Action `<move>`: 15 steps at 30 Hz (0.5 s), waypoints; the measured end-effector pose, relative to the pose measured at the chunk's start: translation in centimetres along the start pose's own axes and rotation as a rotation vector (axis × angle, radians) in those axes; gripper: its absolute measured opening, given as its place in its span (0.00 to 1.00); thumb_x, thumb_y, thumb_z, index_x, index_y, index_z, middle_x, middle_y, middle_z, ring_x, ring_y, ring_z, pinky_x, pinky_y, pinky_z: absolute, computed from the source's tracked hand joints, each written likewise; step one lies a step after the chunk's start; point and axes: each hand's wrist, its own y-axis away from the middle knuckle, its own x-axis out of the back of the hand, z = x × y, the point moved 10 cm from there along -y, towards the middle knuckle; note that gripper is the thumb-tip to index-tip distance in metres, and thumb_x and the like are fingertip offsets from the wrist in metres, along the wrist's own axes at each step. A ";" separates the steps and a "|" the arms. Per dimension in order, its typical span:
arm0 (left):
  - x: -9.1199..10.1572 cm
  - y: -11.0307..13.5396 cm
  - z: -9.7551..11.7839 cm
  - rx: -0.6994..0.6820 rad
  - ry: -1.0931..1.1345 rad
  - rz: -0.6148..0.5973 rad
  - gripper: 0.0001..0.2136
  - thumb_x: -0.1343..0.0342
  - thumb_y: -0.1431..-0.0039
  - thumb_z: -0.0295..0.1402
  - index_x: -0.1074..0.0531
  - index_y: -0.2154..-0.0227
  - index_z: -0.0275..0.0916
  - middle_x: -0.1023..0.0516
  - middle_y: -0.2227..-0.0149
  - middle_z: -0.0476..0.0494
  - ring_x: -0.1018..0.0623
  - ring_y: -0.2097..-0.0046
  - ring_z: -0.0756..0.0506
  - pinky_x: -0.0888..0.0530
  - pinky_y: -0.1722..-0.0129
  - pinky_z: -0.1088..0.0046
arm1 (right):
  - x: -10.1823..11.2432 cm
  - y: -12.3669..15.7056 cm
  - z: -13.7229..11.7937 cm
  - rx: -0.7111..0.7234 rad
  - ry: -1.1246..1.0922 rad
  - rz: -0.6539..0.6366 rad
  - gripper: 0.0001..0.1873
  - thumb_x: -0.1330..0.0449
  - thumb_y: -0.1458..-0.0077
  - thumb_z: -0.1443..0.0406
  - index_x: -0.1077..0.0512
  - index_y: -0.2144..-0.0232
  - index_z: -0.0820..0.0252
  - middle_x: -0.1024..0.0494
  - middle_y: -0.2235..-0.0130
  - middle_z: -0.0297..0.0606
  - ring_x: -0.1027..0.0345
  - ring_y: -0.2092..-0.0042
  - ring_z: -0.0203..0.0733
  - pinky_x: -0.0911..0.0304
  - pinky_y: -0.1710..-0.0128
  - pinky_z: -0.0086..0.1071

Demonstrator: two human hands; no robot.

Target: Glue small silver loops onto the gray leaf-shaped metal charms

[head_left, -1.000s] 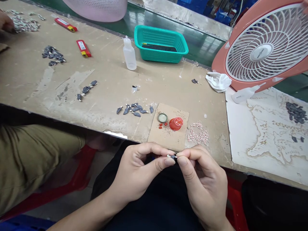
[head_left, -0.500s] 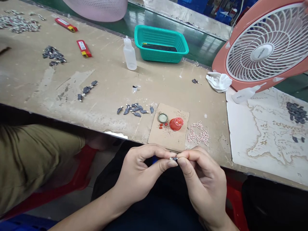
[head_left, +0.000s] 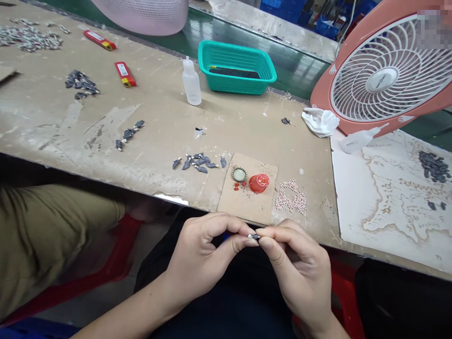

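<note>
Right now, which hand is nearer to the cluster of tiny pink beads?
Right. The right hand is just below the pink beads in the picture; the left hand is farther off, below and to their left.

Watching from afar, I see a teal basket (head_left: 238, 86) with an upright translucent bottle (head_left: 191, 84) just left of it, two slim red-and-yellow objects (head_left: 99, 40) farther left, a pink tub (head_left: 144, 16) behind and leftward, crumpled white tissue (head_left: 320, 123) and a salmon-framed fan (head_left: 381, 77) rightward.
</note>
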 end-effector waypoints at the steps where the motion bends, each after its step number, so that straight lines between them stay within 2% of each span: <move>1: 0.1 0.0 0.2 -0.021 -0.011 0.003 0.06 0.36 0.43 0.23 0.22 0.71 0.40 0.16 0.70 0.50 0.18 0.68 0.49 0.23 0.65 0.78 | 0.0 0.0 0.2 -0.016 -0.018 -0.004 0.06 0.38 0.39 0.68 0.21 0.63 0.52 0.25 0.71 0.29 0.33 0.72 0.31 0.36 0.73 0.25; 5: 0.0 0.1 1.0 -0.136 -0.048 -0.008 0.07 0.37 0.42 0.21 0.23 0.69 0.40 0.17 0.69 0.50 0.18 0.66 0.49 0.22 0.63 0.77 | 0.2 -0.1 0.7 -0.067 -0.044 0.046 0.05 0.37 0.40 0.65 0.22 0.68 0.54 0.29 0.75 0.28 0.38 0.75 0.31 0.40 0.75 0.25; 9: -0.2 0.1 1.4 -0.186 -0.045 0.000 0.08 0.37 0.43 0.19 0.23 0.69 0.40 0.17 0.68 0.50 0.18 0.66 0.49 0.22 0.64 0.78 | -0.4 -0.1 1.5 -0.154 -0.072 0.080 0.12 0.39 0.38 0.61 0.25 0.74 0.57 0.28 0.75 0.31 0.36 0.73 0.33 0.39 0.73 0.27; 12: -0.6 0.2 1.2 -0.154 -0.003 0.008 0.08 0.36 0.44 0.19 0.22 0.70 0.40 0.17 0.69 0.52 0.18 0.67 0.51 0.23 0.65 0.79 | -0.6 -0.1 2.0 -0.185 -0.107 0.092 0.14 0.40 0.37 0.59 0.25 0.74 0.57 0.27 0.74 0.31 0.33 0.71 0.34 0.37 0.71 0.28; 15: 0.1 0.4 0.3 -0.091 -0.003 0.015 0.07 0.35 0.44 0.21 0.22 0.70 0.41 0.17 0.69 0.54 0.18 0.67 0.51 0.22 0.64 0.80 | 1.4 0.0 2.9 -0.182 -0.076 0.190 0.11 0.40 0.37 0.59 0.22 0.70 0.56 0.25 0.73 0.31 0.33 0.71 0.35 0.37 0.71 0.28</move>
